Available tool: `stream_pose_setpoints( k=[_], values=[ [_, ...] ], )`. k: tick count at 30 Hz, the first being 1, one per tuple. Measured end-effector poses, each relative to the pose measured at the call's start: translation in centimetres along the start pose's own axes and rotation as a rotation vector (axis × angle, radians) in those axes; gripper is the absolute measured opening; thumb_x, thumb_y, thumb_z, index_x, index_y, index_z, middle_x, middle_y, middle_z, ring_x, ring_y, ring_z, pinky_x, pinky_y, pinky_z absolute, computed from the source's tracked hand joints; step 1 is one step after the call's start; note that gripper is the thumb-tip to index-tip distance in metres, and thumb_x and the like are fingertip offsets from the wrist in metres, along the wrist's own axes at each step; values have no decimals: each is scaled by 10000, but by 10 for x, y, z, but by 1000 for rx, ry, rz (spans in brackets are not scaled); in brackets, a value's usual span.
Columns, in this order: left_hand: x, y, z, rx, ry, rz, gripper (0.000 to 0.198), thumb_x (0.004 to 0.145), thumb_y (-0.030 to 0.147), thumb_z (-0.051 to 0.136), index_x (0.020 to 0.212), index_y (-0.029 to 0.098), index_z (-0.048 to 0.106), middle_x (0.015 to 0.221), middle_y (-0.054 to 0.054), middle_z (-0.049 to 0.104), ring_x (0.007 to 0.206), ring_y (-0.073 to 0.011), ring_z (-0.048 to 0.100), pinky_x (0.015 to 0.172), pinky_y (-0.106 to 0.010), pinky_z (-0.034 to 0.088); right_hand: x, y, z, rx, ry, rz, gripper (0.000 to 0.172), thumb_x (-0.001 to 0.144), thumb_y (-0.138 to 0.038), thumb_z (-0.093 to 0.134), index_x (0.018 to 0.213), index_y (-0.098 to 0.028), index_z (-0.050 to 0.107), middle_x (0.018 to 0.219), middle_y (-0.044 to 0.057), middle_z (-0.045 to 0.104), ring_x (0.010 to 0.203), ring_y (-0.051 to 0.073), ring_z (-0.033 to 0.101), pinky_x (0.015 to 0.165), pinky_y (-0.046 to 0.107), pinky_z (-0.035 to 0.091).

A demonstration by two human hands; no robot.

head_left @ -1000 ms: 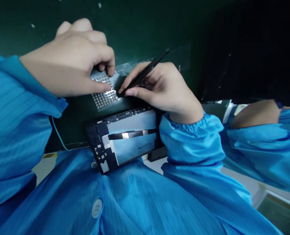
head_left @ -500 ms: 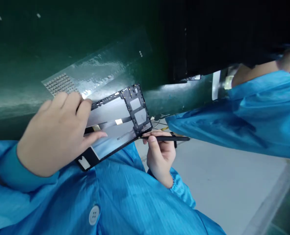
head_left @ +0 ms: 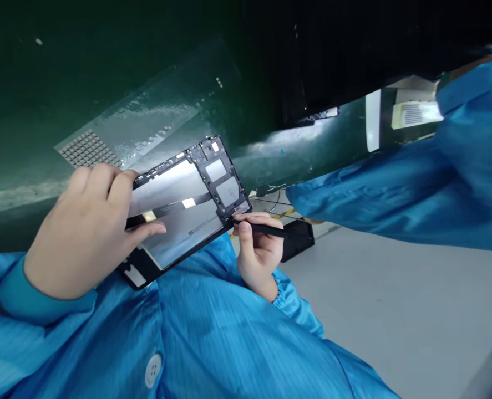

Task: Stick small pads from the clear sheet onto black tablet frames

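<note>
My left hand (head_left: 87, 227) is closed on the left part of an opened tablet (head_left: 179, 238), thumb lying over its silvery back and fingers behind its far edge. The tablet is tilted, with its black frame and cut-out windows at the right end. Pinched in my right hand (head_left: 260, 249) are black tweezers (head_left: 266, 229), whose tip is at the tablet's lower right corner. Whether the tip grips anything is too small to tell. Beyond my left hand lies a clear sheet (head_left: 146, 111) carrying rows of small grey square pads (head_left: 90, 149).
The green bench top (head_left: 116, 50) stretches behind the tablet. Another person's blue sleeve (head_left: 395, 188) reaches in from the right. Near it are a white strip (head_left: 373, 119) and a pale box (head_left: 416, 114). Below, a black object (head_left: 299, 241) shows above the grey floor (head_left: 354, 310).
The view has shifted, so most things sit a little further left. The tweezers' tip has moved from just outside the tablet's edge onto its corner. The other person's arm has drawn to the right.
</note>
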State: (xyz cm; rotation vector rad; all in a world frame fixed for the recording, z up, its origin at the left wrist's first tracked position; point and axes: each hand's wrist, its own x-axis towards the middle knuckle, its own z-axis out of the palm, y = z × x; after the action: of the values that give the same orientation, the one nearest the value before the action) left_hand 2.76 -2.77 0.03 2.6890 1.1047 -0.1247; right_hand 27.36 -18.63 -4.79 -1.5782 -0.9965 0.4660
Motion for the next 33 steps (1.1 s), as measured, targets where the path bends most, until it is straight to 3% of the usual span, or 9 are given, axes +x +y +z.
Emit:
stream_pose_setpoints(
  k=[4,9,13,15,19,23,27,30,33],
  values=[
    [0,2,-3,-4,-15,-19,866,1015,730,424,1530,39,508,1250,-288,576,1209,-515,561,1063,-691,531,5,-9,-9,-143,-85,-89,200,1029,-156,697,1173,-294,691,1034,40,743,979,214,749,851,412,646],
    [3,4,-7,-96,-33,-88,813,926,623,727,1519,99,544,1267,-270,600,1221,-515,568,1058,-701,542,16,-18,-42,-128,-69,22,188,1011,-197,629,1036,-285,794,1129,53,788,1115,262,747,1011,487,609],
    [0,15,-5,-195,-5,-127,821,908,555,808,1515,61,561,1357,-282,627,1298,-493,571,1128,-673,533,-4,-19,-36,16,-469,220,79,882,-239,790,944,-272,828,809,-10,800,692,202,762,660,332,656],
    [-4,23,-3,-209,76,-131,787,935,567,778,1517,82,566,1318,-250,654,1256,-461,603,1094,-641,558,-19,-22,-18,99,-584,216,384,801,-306,915,1174,-329,828,862,-23,857,659,235,807,592,339,689],
    [-20,33,-1,-303,296,-136,728,1012,657,637,1540,171,517,1322,-184,659,1208,-365,655,1022,-535,622,-18,-33,9,227,-412,180,600,964,-428,795,1535,-411,610,1287,42,865,1018,289,885,789,415,761],
    [-32,27,10,-355,504,-208,617,1126,461,456,1665,188,326,1477,-189,621,1298,-249,686,1064,-411,649,69,-50,22,328,-196,309,527,894,-485,850,1362,-272,736,1263,100,862,1073,305,857,951,471,722],
    [-28,6,36,-229,603,-248,570,1118,389,487,1648,186,431,1531,-179,660,1407,-287,675,1162,-490,610,205,-72,100,343,-388,200,612,735,-496,942,1251,-203,790,1118,76,868,1030,306,819,933,443,673],
    [-21,-7,54,-109,584,-177,566,1074,467,597,1599,259,574,1610,-80,656,1480,-298,650,1201,-504,595,277,-96,211,382,-568,86,420,886,-480,876,1141,-155,798,1047,67,836,920,238,787,855,394,664],
    [-15,-11,68,-17,583,-161,609,1010,552,679,1561,294,646,1679,-20,591,1517,-305,627,1174,-496,617,308,-122,322,428,-658,-76,358,1060,-465,745,1223,-146,741,1135,61,779,945,194,767,834,367,678]
  ],
)
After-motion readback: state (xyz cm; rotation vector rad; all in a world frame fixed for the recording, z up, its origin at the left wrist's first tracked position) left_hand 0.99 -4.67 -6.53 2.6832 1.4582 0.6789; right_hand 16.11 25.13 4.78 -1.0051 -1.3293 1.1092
